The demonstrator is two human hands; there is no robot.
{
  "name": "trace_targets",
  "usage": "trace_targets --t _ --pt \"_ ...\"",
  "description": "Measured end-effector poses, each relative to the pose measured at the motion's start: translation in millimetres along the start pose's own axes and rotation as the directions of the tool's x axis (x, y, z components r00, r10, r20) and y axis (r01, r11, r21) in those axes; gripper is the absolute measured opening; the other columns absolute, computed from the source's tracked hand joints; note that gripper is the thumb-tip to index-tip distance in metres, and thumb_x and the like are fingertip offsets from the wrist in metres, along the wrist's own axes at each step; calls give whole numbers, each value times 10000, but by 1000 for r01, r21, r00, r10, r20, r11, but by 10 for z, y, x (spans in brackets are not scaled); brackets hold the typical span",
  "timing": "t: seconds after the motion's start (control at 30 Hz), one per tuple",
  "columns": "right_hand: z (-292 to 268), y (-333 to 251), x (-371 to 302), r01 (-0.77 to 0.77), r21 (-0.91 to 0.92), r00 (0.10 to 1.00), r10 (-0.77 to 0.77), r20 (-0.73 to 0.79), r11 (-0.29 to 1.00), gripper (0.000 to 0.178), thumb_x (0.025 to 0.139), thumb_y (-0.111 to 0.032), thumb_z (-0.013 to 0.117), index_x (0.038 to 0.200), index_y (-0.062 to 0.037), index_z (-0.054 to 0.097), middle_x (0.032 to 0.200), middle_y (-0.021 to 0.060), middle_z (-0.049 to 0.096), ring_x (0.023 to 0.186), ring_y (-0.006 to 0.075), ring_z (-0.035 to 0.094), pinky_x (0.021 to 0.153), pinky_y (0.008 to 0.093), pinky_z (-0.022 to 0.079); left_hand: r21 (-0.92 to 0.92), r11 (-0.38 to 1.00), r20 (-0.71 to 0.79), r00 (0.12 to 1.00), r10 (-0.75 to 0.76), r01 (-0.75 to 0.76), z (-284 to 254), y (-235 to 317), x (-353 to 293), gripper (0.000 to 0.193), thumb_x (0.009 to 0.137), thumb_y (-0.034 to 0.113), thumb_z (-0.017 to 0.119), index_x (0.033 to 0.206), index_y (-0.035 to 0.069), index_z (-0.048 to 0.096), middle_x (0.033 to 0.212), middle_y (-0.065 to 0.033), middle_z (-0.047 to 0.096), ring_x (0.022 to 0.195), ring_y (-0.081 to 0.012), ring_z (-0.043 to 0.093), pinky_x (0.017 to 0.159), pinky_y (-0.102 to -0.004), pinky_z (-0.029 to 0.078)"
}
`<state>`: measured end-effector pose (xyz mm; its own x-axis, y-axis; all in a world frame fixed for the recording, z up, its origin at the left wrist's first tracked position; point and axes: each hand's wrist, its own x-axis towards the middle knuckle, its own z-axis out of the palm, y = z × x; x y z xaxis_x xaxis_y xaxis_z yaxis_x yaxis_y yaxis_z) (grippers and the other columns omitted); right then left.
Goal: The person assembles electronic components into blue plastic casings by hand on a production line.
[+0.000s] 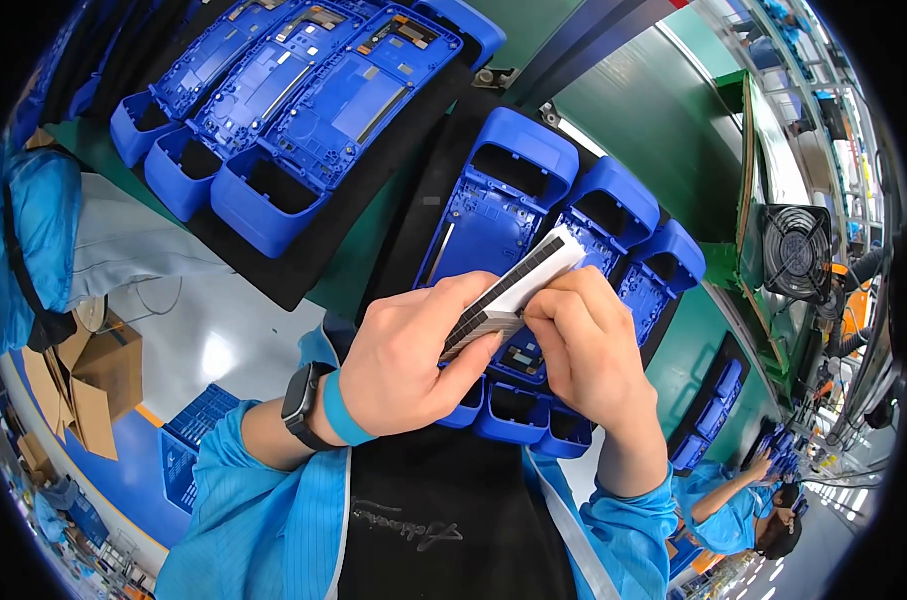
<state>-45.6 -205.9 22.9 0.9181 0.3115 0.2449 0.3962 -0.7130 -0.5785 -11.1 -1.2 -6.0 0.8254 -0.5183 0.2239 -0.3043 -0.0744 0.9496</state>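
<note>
My left hand [403, 345] is closed around a white backing sheet [541, 277] with a row of dark strips along one edge, thumb on the near side. My right hand [595, 345] pinches at the sheet's right edge; its fingertips hide whatever is between them. Beneath both hands lies a row of blue plastic housings, the left one [481, 232] partly covered by my left hand. The middle housing [610, 200] and the right housing [670, 262] show beyond the sheet and my right hand.
On a black mat [283, 280] at the upper left stand more blue housings [358, 95] with small parts inside. A black fan [796, 252] is at the right. A co-worker [738, 510] handles blue parts at the lower right. Cardboard boxes [108, 365] and a blue crate [180, 470] are on the left floor.
</note>
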Motion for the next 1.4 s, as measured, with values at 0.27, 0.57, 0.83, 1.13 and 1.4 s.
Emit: trace_targets --t 0.27,0.57,0.83,1.13,1.4 --pt "-9 -10 -28 -17 -11 998 16 -60 1000 208 750 67 717 929 0 633 887 121 615 752 281 598 632 348 488 -43 999 -22 1000 -8 7 -8 -15 -8 392 847 12 696 1205 -48 548 935 -193 686 771 -328 710 666 -354 551" --pt "61 -21 -91 -55 91 981 71 -182 994 195 755 73 724 920 5 644 867 121 636 747 248 612 637 316 485 -155 987 -20 999 -46 43 -32 0 -5 395 866 23 690 1220 -60 535 980 -198 701 849 -311 734 728 -340 567" --pt "138 -17 -104 -28 56 979 39 -201 998 182 764 79 714 902 1 624 851 117 625 732 259 603 635 330 486 -137 991 -7 1000 -12 11 -27 23 1 411 862 21 693 1234 -59 536 933 -185 704 816 -300 731 705 -332 560" --pt "227 -3 -139 74 -222 965 -126 -232 972 174 769 68 700 882 -3 589 805 114 582 670 261 549 551 340 423 -65 995 -57 995 -79 75 17 47 22 377 847 10 687 1193 -63 557 854 -195 690 731 -304 721 634 -327 553" --pt "-76 145 -153 -221 -14 969 217 -121 975 126 823 105 615 891 3 585 844 131 576 726 286 574 658 333 476 -21 992 -221 967 -126 125 -184 -47 4 400 871 44 683 1237 -39 545 964 -192 723 865 -260 737 770 -318 561"
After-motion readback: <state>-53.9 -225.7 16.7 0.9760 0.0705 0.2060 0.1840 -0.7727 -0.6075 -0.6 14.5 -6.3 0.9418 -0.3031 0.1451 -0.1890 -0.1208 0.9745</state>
